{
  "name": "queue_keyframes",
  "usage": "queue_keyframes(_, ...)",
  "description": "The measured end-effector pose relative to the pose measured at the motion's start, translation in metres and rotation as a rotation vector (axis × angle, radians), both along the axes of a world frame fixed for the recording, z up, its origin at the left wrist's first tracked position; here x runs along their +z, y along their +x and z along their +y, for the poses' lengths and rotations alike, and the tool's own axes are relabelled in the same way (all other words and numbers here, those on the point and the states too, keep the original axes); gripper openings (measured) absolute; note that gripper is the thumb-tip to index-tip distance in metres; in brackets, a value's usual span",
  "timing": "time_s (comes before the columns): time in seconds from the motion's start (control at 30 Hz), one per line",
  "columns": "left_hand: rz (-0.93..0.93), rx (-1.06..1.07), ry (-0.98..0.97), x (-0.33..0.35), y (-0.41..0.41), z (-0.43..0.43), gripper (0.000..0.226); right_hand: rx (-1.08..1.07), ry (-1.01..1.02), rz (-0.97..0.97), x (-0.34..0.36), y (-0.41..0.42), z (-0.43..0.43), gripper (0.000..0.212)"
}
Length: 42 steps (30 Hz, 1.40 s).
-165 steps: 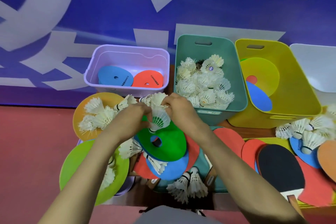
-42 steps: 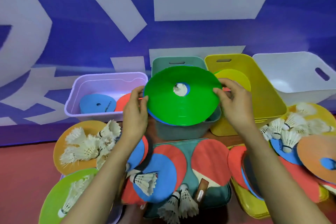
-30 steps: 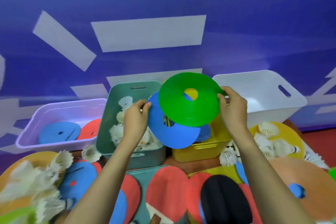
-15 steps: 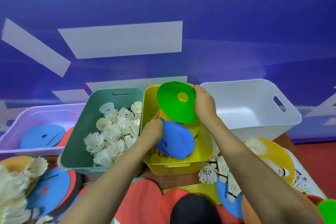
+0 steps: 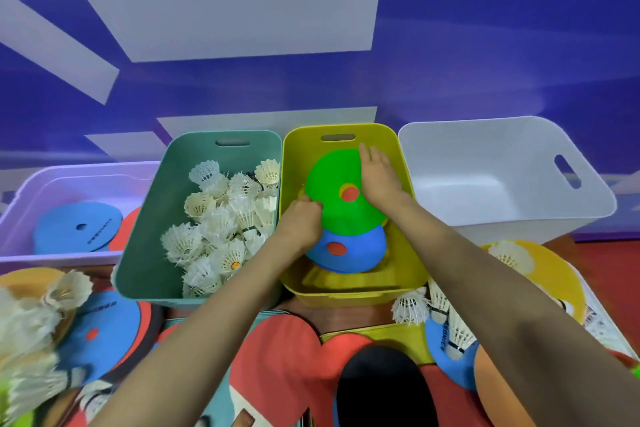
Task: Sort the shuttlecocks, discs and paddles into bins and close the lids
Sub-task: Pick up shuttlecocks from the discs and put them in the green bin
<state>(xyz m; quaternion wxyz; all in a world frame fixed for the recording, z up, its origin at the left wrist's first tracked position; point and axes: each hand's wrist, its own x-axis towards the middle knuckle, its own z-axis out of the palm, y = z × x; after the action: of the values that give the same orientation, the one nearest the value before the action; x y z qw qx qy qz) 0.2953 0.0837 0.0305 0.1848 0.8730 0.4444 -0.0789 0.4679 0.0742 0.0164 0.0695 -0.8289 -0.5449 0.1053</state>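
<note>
Two hands on a smooth green disc (image 5: 332,213) inside the glossy yellow bin (image 5: 294,156).
The left hand (image 5: 299,225) pinches the disc's left rim with curled fingers. The right hand (image 5: 379,177) lies flat along its right edge. The disc overlaps a round blue disc (image 5: 360,250). Feathery shuttlecocks (image 5: 221,229) fill the neighbouring teal bin (image 5: 145,253).

Green disc (image 5: 336,215) in yellow bin (image 5: 414,274) under right hand (image 5: 379,177); blue disc (image 5: 360,250) beneath it, at left hand (image 5: 299,224); white shuttlecocks (image 5: 221,229) heaped in teal bin (image 5: 145,250), further left.
</note>
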Motion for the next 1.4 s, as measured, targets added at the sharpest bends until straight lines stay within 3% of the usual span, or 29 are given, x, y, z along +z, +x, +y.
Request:
queue_keyframes(0.13,-0.117,-0.027,0.004,0.011,0.001,-0.009,0.046,0.005,0.057,0.043,0.019,-0.012,-0.023,0.071)
queue_keyframes(0.37,-0.446,-0.117,0.062,0.031,0.003,-0.054,0.039,-0.042,0.432,0.144,0.050,-0.035,-0.126,0.048)
queue_keyframes(0.57,-0.651,-0.174,0.048,0.032,0.018,-0.114,0.030,-0.172,0.533,0.125,0.053,-0.030,-0.218,0.040)
queue_keyframes(0.77,-0.834,-0.359,0.007,0.025,0.057,-0.183,0.021,-0.302,0.575,0.131,0.028,0.013,-0.291,0.037)
queue_keyframes(1.03,-0.443,-0.227,-0.074,-0.043,0.125,-0.227,0.037,-0.370,0.042,0.227,-0.022,0.088,-0.320,0.066)
queue_keyframes(1.17,-0.263,-0.239,-0.122,-0.067,0.138,-0.231,0.038,-0.266,-0.076,0.167,-0.037,0.105,-0.309,0.071)
queue_keyframes(1.27,-0.084,-0.302,-0.113,-0.077,0.142,-0.229,0.046,-0.196,-0.190,0.062,-0.045,0.113,-0.294,0.068)
queue_keyframes(1.4,0.029,-0.308,-0.102,-0.083,0.146,-0.224,0.048,-0.147,-0.208,-0.008,-0.047,0.127,-0.284,0.047)
